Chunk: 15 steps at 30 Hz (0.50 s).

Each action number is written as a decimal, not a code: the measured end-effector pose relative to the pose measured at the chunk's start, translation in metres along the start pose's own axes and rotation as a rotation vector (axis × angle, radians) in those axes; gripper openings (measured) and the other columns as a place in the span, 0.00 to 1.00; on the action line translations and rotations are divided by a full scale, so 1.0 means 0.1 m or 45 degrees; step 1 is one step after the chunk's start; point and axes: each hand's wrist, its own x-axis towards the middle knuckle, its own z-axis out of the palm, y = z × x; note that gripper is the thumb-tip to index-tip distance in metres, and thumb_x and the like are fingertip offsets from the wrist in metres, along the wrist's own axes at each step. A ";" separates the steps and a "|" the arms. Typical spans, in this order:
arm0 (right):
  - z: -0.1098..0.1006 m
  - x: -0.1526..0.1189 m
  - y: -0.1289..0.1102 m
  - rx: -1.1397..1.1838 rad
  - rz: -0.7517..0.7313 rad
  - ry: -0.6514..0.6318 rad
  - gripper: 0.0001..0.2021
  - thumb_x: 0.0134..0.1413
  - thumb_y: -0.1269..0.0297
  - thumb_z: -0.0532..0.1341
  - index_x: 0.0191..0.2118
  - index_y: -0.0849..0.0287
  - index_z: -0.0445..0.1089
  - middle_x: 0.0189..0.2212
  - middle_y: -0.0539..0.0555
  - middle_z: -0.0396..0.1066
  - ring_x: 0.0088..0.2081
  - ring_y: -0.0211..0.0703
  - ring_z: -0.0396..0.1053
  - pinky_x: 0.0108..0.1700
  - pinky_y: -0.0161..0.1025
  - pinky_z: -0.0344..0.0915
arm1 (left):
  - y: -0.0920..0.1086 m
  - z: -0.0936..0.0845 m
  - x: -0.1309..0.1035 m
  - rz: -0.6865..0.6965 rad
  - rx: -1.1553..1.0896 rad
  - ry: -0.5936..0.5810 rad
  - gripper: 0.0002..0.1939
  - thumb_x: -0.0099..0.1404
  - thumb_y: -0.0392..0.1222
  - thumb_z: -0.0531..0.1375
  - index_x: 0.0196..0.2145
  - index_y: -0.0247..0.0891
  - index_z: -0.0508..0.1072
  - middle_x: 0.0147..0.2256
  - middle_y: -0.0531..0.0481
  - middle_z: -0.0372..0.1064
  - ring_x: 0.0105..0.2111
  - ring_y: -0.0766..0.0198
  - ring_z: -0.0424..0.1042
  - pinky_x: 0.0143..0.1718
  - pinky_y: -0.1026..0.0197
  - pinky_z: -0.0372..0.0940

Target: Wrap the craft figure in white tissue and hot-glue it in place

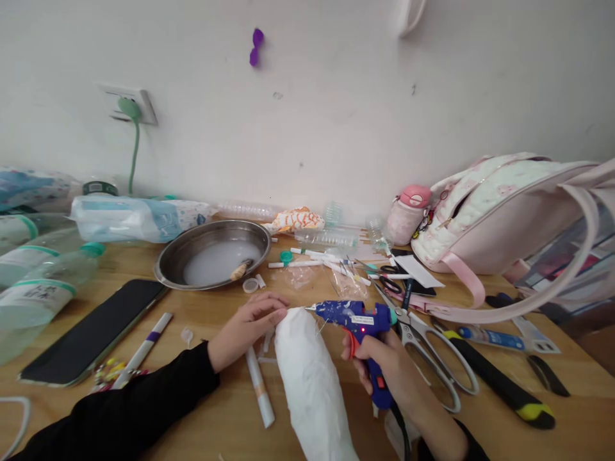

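A long white wrapped form (310, 384) lies on the wooden table, its rounded end pointing away from me. My left hand (252, 323) rests against the far left side of that end, fingers bent together over its edge; whether they pinch anything small is hidden. In my right hand (379, 358) is a blue glue gun (353, 315), held by its handle, a finger at the orange trigger and a red light lit. The gun's nozzle points left, at or just above the form's far end. A marker (260, 388) lies left of the form.
A metal bowl (214, 255) of cloudy liquid stands beyond my left hand. A black phone (93, 333) and bottles (41, 298) are at left. Large scissors (425, 346), a black-and-yellow cutter (500, 378) and a pink bag (500, 205) are at right.
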 end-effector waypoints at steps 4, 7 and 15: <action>0.02 0.02 -0.04 -0.006 0.029 0.003 0.07 0.37 0.65 0.55 0.25 0.60 0.67 0.19 0.46 0.67 0.15 0.29 0.56 0.15 0.29 0.52 | -0.01 0.00 0.00 0.008 0.006 0.006 0.18 0.61 0.54 0.54 0.26 0.38 0.74 0.40 0.44 0.71 0.45 0.53 0.67 0.52 0.53 0.58; 0.02 0.03 -0.03 -0.018 0.040 0.039 0.07 0.37 0.64 0.55 0.24 0.60 0.67 0.17 0.45 0.65 0.14 0.29 0.55 0.15 0.28 0.51 | -0.02 0.00 0.00 0.011 0.004 0.012 0.18 0.61 0.54 0.54 0.26 0.38 0.74 0.40 0.44 0.71 0.44 0.53 0.67 0.51 0.52 0.59; 0.05 -0.01 -0.09 -0.062 0.098 0.114 0.06 0.34 0.64 0.54 0.22 0.59 0.64 0.15 0.44 0.63 0.14 0.29 0.55 0.15 0.28 0.53 | -0.01 -0.01 0.00 0.011 -0.019 0.006 0.17 0.61 0.52 0.54 0.26 0.38 0.74 0.39 0.44 0.70 0.43 0.54 0.69 0.51 0.54 0.59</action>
